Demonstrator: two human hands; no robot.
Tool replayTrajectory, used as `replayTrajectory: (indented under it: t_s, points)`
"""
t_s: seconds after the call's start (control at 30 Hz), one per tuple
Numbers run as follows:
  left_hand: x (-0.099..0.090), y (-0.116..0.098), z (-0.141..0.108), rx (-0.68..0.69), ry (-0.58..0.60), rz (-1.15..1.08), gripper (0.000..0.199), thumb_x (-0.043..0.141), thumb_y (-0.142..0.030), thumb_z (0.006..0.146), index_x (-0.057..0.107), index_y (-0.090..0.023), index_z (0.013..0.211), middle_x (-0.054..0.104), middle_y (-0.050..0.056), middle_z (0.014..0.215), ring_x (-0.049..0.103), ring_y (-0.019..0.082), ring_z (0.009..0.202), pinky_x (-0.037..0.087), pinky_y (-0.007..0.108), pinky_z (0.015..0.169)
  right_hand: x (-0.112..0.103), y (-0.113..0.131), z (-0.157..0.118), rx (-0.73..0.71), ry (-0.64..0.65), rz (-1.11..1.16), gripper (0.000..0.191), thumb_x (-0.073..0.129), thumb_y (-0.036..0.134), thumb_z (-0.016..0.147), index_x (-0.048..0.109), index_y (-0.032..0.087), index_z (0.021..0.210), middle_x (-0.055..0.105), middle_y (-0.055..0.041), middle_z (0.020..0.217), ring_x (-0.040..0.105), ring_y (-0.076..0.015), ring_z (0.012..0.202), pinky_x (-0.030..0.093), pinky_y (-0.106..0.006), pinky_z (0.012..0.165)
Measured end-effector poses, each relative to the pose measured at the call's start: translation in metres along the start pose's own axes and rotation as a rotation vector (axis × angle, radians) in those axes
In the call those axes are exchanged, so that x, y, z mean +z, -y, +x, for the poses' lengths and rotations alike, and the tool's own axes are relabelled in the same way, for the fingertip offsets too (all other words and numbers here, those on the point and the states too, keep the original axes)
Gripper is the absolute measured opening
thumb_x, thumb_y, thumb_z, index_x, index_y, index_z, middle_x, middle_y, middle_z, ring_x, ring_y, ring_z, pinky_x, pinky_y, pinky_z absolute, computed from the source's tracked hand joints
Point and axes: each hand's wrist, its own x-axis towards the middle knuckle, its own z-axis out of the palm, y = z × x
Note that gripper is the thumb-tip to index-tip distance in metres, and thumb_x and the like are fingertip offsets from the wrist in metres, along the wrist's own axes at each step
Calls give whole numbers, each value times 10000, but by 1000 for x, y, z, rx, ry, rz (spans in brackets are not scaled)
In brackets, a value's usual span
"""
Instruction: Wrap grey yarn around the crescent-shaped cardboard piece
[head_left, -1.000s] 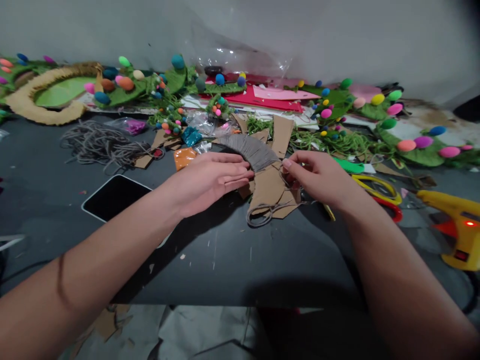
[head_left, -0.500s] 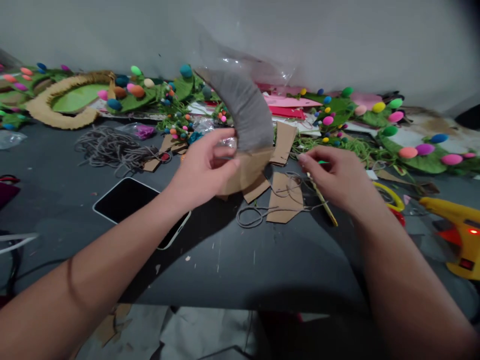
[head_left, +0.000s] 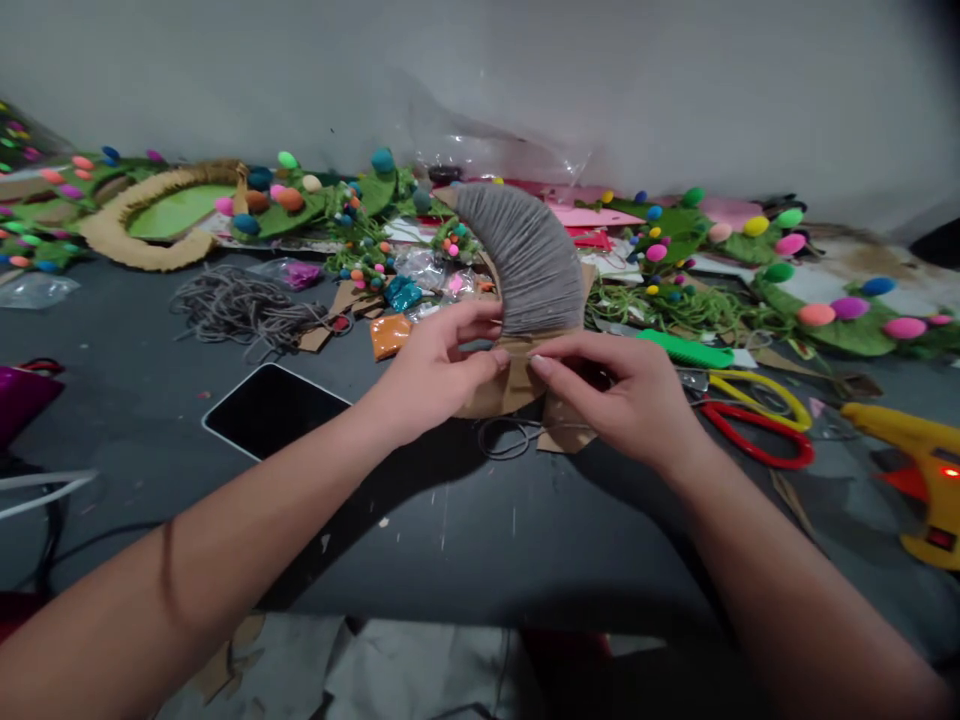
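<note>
Holding the crescent (head_left: pixel 536 265) just above centre in my remote feed, my left hand (head_left: pixel 431 375) closes thumb and fingers around its inner edge. My right hand (head_left: pixel 637 395) has thumb and forefinger pinched at the bare cardboard section (head_left: pixel 517 385); I cannot tell whether cord is between them. The wrapping looks partly done: gray cord covers most of the upper curve in close rows, while the lower part is uncovered. The dark tabletop (head_left: pixel 450 530) carries a cord heap (head_left: pixel 240 310) toward ten o'clock, a phone (head_left: pixel 274 410) near nine, and scissors (head_left: pixel 772 461) and a yellow glue gun (head_left: pixel 930 435), red light glowing, toward four. Leaves with coloured balls (head_left: pixel 859 325) line the back, below a plain gray wall (head_left: pixel 300 70) at twelve.
</note>
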Motion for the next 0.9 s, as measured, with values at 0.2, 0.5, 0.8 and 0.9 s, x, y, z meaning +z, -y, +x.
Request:
replayTrajectory:
  t_s: [0.2, 0.5, 0.8, 0.9]
  points:
    - [5, 0, -5, -80, 98, -164, 378, 723, -92, 790, 631, -180, 1146, 705, 46, 1114, 648, 186, 1115, 507, 302, 970, 7, -6, -2, 59, -42, -20, 154, 640, 305, 919, 713, 178, 871, 620, 20, 664, 469, -83, 566, 369, -237, 534]
    - [8, 0, -5, -66, -1, 36, 273, 707, -284, 887, 654, -188, 1137, 733, 39, 1042, 691, 168, 999, 538, 269, 911, 6, 0, -1, 72, -8, -55, 147, 621, 291, 914, 689, 184, 841, 573, 20, 647, 441, -99, 578, 360, -251, 569]
    - [2, -4, -2, -24, 54, 100, 232, 645, -248, 929, 665, -168, 1146, 749, 44, 1009, 701, 143, 900, 534, 234, 851, 1, -1, 0, 119, -69, -100, 179, 640, 342, 906, 679, 195, 814, 586, 7, 647, 453, -110, 572, 363, -265, 555]
    - [0, -7, -3, -41, 41, 112, 232, 653, -245, 923, 657, -158, 1138, 754, 45, 966, 704, 148, 883, 532, 235, 827, -2, -1, 0, 139, -95, -113, 185, 655, 350, 898, 672, 199, 793, 535, 22, 607, 435, -103, 554, 351, -264, 542]
